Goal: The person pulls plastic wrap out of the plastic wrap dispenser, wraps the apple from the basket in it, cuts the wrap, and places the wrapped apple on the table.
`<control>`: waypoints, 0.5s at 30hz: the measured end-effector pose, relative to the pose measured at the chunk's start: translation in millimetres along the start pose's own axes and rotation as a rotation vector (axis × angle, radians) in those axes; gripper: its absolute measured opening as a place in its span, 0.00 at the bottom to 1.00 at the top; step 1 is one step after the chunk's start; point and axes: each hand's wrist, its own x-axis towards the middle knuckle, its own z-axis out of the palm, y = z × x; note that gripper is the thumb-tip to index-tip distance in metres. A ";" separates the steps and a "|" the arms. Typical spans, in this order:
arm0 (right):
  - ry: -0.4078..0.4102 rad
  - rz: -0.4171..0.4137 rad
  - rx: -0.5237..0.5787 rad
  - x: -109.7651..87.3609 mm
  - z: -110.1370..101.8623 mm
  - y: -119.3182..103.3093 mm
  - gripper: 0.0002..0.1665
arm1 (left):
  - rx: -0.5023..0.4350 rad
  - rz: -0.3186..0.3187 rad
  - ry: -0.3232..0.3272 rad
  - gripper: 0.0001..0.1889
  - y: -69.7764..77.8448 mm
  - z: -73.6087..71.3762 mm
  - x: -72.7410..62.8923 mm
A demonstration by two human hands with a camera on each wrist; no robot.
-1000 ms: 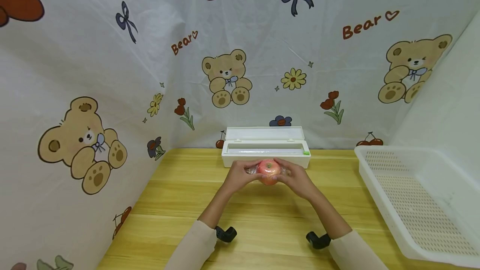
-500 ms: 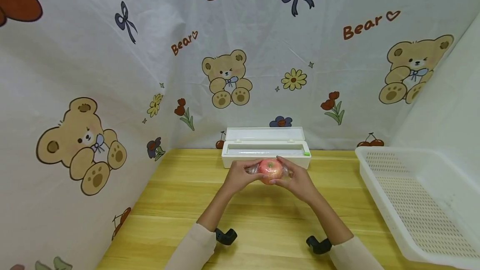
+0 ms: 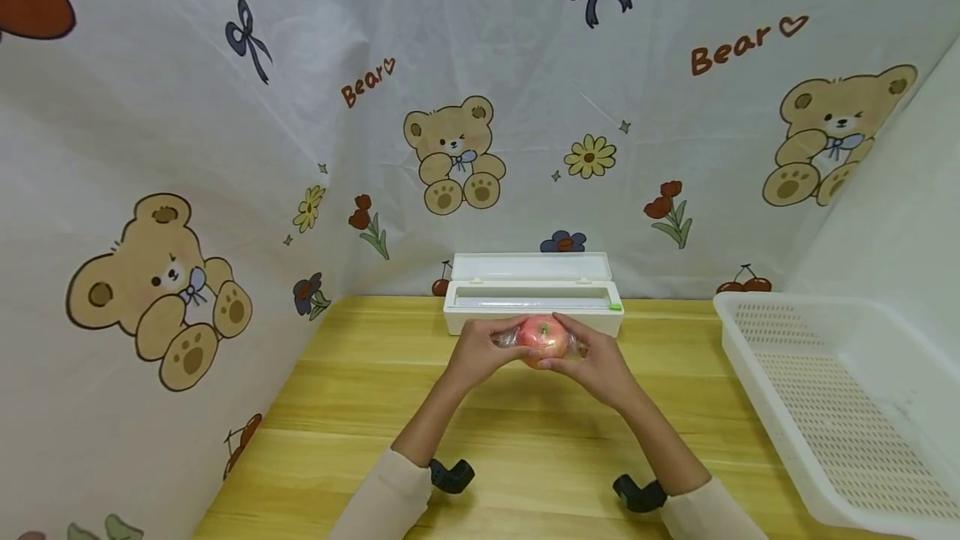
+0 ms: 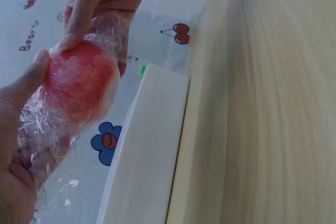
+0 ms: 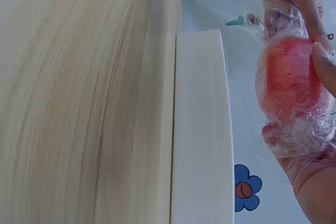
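A red apple (image 3: 545, 334) wrapped in clear cling film (image 4: 39, 121) is held up off the table between both hands. My left hand (image 3: 477, 350) grips its left side, thumb in front and fingers behind. From the right, my right hand (image 3: 602, 363) holds it the same way, and both thumbs lie on the near side of the apple. Film bunches up in crinkled folds at either side, as both wrist views show. Just beyond the hands stands a white cling film dispenser box (image 3: 459, 323) with its lid raised and a roll of film inside.
A white perforated plastic basket (image 3: 757, 407) stands on the right of the wooden table (image 3: 360, 415). A white cloth (image 3: 525, 48) printed with bears hangs behind and to the left. A small green piece (image 3: 616, 307) sits at the box's right end.
The apple has shifted slightly right in the hands. My right fingertips have moved a little over it, and the thumb has slid slightly nearer me. The box stays put.
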 end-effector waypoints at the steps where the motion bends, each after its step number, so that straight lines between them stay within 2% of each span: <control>1: 0.002 -0.005 0.003 0.0 -0.5 -0.5 0.50 | 0.003 0.000 -0.002 0.28 1.3 -0.6 0.3; 8: 0.012 -0.014 0.032 -1.4 -0.8 -1.4 0.47 | 0.053 0.011 -0.012 0.28 8.3 -5.1 -0.2; 11: 0.017 -0.019 0.039 -2.0 -1.0 -3.3 0.46 | 0.075 0.034 -0.031 0.32 8.8 -7.4 0.2; 15: 0.027 -0.039 0.018 -0.2 -2.5 -6.1 0.47 | 0.084 0.032 -0.058 0.37 7.5 -11.2 2.6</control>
